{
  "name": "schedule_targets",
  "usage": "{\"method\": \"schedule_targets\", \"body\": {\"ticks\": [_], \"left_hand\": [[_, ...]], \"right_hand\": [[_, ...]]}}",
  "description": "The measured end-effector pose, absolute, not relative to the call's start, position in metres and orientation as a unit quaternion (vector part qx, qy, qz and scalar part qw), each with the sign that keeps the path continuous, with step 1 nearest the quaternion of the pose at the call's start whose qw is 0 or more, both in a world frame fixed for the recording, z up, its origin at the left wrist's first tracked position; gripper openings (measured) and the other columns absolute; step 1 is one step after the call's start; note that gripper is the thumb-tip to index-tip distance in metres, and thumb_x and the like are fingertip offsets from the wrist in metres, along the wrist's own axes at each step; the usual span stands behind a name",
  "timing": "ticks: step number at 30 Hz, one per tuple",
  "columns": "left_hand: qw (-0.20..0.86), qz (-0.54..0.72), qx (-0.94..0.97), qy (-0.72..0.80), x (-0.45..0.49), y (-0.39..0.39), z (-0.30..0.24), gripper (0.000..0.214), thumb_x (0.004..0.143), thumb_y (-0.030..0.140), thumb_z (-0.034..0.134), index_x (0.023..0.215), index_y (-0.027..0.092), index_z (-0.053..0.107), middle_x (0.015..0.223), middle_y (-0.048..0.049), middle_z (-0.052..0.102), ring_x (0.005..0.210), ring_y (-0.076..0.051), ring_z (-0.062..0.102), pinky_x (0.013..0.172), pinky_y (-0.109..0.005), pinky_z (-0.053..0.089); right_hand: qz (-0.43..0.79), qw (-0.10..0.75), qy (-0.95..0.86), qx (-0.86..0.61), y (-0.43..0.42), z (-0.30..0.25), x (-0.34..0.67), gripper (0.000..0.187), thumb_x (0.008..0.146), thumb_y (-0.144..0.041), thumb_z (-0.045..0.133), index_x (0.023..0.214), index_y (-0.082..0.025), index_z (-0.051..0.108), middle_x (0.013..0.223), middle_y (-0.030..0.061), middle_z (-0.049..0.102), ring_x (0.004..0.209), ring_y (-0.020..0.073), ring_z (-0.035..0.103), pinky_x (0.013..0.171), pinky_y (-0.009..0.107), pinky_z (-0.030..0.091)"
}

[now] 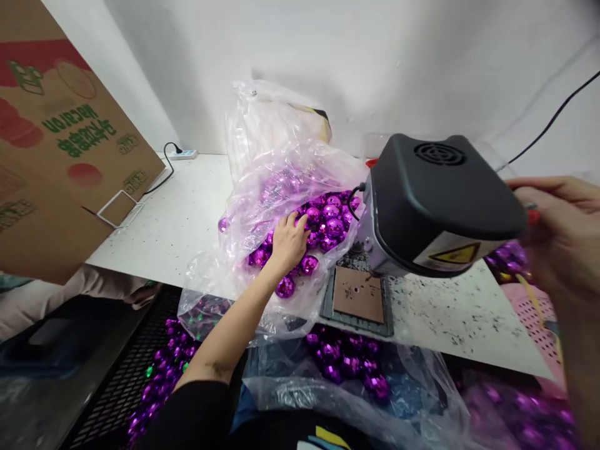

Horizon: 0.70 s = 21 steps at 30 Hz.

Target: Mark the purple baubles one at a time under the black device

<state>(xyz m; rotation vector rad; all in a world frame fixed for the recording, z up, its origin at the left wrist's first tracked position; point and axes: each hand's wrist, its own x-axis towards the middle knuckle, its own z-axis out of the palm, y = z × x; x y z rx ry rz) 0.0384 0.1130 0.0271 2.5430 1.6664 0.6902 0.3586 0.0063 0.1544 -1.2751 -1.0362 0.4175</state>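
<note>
My left hand (289, 242) reaches into a clear plastic bag (253, 212), its fingers bent over shiny purple disco balls (334, 226). One ball seems to be under the fingertips, though they partly cover it. Right of the bag stands a black machine (450, 194) with a round vent and a yellow warning label. Below its head, a brown square board (359, 294) with a small hole lies on a dark grey base (385, 312). My right hand (557, 225) is closed at the machine's right side by a small red part; what it grips is mostly hidden.
A large cardboard box (60, 137) stands at the left. A power strip (184, 154) lies by the wall. More purple balls (349, 362) rest in plastic on my lap, others (164, 369) at lower left. Black specks dot the white table (445, 312); a pink basket (529, 312) is at right.
</note>
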Motion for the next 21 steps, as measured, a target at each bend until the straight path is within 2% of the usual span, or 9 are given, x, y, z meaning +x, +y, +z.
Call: {"method": "schedule_targets", "body": {"ticks": [2, 4, 7, 10, 12, 16, 19, 21], "left_hand": [[0.0, 0.157, 0.813, 0.56, 0.052, 0.136, 0.029, 0.036, 0.095, 0.026, 0.065, 0.129, 0.013, 0.065, 0.134, -0.021, 0.062, 0.127, -0.04, 0.055, 0.104, -0.053, 0.046], [0.006, 0.13, 0.814, 0.566, 0.055, 0.143, 0.033, 0.031, 0.092, 0.028, 0.071, 0.119, 0.013, 0.069, 0.121, -0.02, 0.067, 0.122, -0.04, 0.057, 0.102, -0.05, 0.047], [0.051, 0.179, 0.805, 0.564, 0.045, 0.133, 0.033, 0.036, 0.099, 0.037, 0.062, 0.127, 0.015, 0.065, 0.113, -0.0149, 0.067, 0.107, -0.031, 0.065, 0.095, -0.042, 0.051], [0.14, 0.271, 0.795, 0.524, 0.035, 0.116, 0.022, 0.04, 0.104, 0.041, 0.051, 0.14, 0.024, 0.058, 0.114, -0.0088, 0.063, 0.092, -0.021, 0.067, 0.089, -0.036, 0.054], [0.156, 0.276, 0.809, 0.495, 0.036, 0.107, 0.01, 0.035, 0.103, 0.036, 0.053, 0.135, 0.024, 0.063, 0.119, -0.0094, 0.059, 0.095, -0.021, 0.066, 0.09, -0.036, 0.053], [0.11, 0.218, 0.849, 0.469, 0.048, 0.102, -0.01, 0.031, 0.096, 0.028, 0.062, 0.126, 0.02, 0.065, 0.129, -0.0136, 0.058, 0.114, -0.029, 0.06, 0.098, -0.043, 0.051], [0.104, 0.193, 0.851, 0.476, 0.052, 0.106, -0.012, 0.034, 0.09, 0.027, 0.071, 0.122, 0.018, 0.066, 0.12, -0.0147, 0.064, 0.113, -0.034, 0.059, 0.1, -0.048, 0.049], [0.165, 0.225, 0.825, 0.491, 0.05, 0.107, -0.007, 0.036, 0.089, 0.029, 0.072, 0.123, 0.018, 0.066, 0.115, -0.0136, 0.066, 0.11, -0.033, 0.059, 0.099, -0.047, 0.048]], "right_hand": [[0.187, 0.679, -0.434, -0.562, -0.003, 0.147, 0.353, 0.031, 0.07, -0.032, 0.077, 0.096, -0.016, 0.075, 0.083, 0.0085, 0.066, 0.064, 0.011, 0.059, 0.053, 0.02, 0.048], [0.178, 0.677, -0.431, -0.569, -0.014, 0.143, 0.354, 0.032, 0.072, -0.034, 0.074, 0.099, -0.017, 0.074, 0.085, 0.008, 0.067, 0.068, 0.0141, 0.064, 0.057, 0.024, 0.053], [0.17, 0.66, -0.428, -0.593, -0.029, 0.14, 0.361, 0.034, 0.074, -0.037, 0.073, 0.1, -0.016, 0.073, 0.086, 0.0084, 0.068, 0.071, 0.0151, 0.066, 0.063, 0.025, 0.057], [0.183, 0.652, -0.417, -0.606, -0.033, 0.133, 0.367, 0.034, 0.073, -0.039, 0.074, 0.098, -0.016, 0.072, 0.083, 0.008, 0.067, 0.069, 0.0139, 0.066, 0.064, 0.024, 0.057], [0.209, 0.653, -0.409, -0.602, -0.029, 0.124, 0.368, 0.037, 0.072, -0.041, 0.076, 0.099, -0.016, 0.072, 0.081, 0.0074, 0.066, 0.066, 0.0135, 0.064, 0.063, 0.025, 0.057], [0.239, 0.651, -0.41, -0.592, -0.019, 0.112, 0.365, 0.04, 0.07, -0.042, 0.079, 0.099, -0.016, 0.072, 0.085, 0.0072, 0.067, 0.068, 0.0124, 0.062, 0.064, 0.026, 0.058], [0.241, 0.651, -0.412, -0.591, -0.019, 0.111, 0.366, 0.039, 0.071, -0.044, 0.079, 0.098, -0.017, 0.072, 0.087, 0.0072, 0.068, 0.069, 0.0125, 0.063, 0.064, 0.025, 0.058], [0.237, 0.651, -0.408, -0.594, -0.022, 0.111, 0.37, 0.039, 0.071, -0.044, 0.079, 0.098, -0.017, 0.072, 0.084, 0.007, 0.067, 0.067, 0.013, 0.063, 0.064, 0.026, 0.059]]}}
